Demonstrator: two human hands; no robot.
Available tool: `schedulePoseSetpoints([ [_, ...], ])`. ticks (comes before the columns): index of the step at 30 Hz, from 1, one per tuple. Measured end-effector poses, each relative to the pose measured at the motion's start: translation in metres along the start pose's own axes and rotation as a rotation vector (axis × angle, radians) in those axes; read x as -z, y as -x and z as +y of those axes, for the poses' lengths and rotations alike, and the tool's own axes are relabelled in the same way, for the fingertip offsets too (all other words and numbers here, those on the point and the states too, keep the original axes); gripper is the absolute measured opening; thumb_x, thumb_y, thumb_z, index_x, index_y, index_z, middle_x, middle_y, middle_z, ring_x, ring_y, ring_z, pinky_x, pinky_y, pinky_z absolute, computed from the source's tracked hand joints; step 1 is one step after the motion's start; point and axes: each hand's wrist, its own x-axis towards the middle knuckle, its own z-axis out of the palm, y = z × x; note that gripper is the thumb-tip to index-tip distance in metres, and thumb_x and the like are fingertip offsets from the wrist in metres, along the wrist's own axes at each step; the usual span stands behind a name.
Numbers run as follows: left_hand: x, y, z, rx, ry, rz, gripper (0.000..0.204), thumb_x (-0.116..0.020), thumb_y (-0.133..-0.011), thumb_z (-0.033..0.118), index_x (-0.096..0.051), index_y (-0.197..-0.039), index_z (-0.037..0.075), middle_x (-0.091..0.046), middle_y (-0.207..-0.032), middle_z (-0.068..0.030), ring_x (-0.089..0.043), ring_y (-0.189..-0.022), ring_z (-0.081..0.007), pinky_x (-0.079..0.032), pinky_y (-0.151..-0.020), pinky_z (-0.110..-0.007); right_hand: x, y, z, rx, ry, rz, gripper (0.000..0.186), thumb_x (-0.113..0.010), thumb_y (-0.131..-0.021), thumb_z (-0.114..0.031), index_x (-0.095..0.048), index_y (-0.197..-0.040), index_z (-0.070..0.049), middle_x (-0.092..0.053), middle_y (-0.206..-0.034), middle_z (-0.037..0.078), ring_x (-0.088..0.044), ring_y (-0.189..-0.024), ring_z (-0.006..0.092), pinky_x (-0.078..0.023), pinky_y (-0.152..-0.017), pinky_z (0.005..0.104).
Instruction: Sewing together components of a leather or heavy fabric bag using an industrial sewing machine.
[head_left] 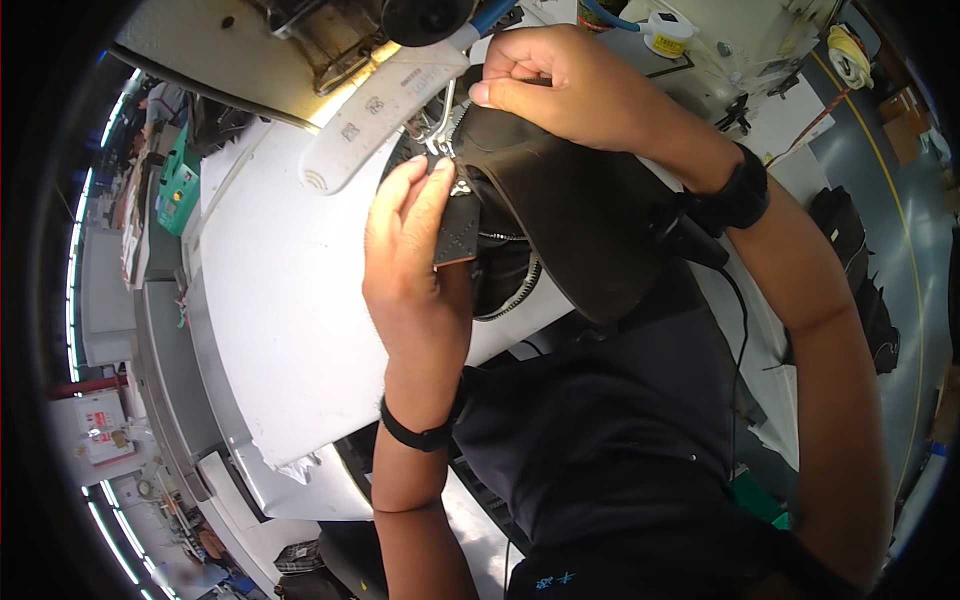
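Observation:
A dark bag piece (590, 210) with zippers lies bunched under a sewing machine's presser foot (438, 142). The fingers of my left hand (408, 230) are drawn together on the near-left edge of the bag piece, close by the foot, and the thumb is partly hidden. My right hand (548, 85) pinches the far edge of the same piece, thumb against curled fingers, to the right of the needle area. An open zipper (530, 285) curves along the piece's lower side. A dark flat strip with small holes (457, 228) lies beside my left hand.
The machine's pale arm cover (385, 115) hangs just above my left hand. A white worktable (290, 300) spreads to the left. A green bin (178, 185) stands at the far left. A black cable (743, 330) runs down on the right, and dark bags (850, 250) lie beyond my right arm.

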Motion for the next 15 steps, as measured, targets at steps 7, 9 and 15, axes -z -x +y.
schedulePoseSetpoints([
  [7,0.004,0.002,0.007,0.008,-0.083,-0.018,0.057,-0.063,-0.079,-0.018,-0.07,-0.131,0.005,-0.067,-0.133,-0.017,-0.066,-0.124,-0.034,-0.053,-0.105,-0.042,-0.005,-0.001,-0.002,-0.026,0.037,0.091,0.028,-0.071,-0.093,-0.028,-0.066,-0.083,-0.002,-0.061,-0.064,0.007,-0.054,-0.059,0.0181,-0.042,-0.06,0.0369],
  [9,0.004,0.003,0.007,-0.023,-0.099,-0.031,0.054,-0.067,-0.081,-0.013,-0.068,-0.133,0.004,-0.066,-0.135,-0.0185,-0.067,-0.121,-0.0371,-0.055,-0.101,-0.042,-0.005,0.0,-0.001,-0.022,0.061,0.098,0.028,-0.071,-0.093,-0.028,-0.066,-0.082,-0.003,-0.063,-0.065,0.007,-0.057,-0.061,0.0194,-0.044,-0.062,0.0371],
  [15,0.001,0.001,0.0,-0.06,-0.087,0.005,0.048,-0.069,-0.082,-0.009,-0.069,-0.129,0.002,-0.07,-0.128,-0.0193,-0.069,-0.118,-0.0367,-0.056,-0.1,-0.041,-0.011,-0.003,0.005,-0.001,0.032,0.16,0.026,-0.072,-0.092,-0.029,-0.069,-0.085,-0.004,-0.068,-0.07,0.009,-0.064,-0.066,0.0231,-0.048,-0.066,0.0379],
])
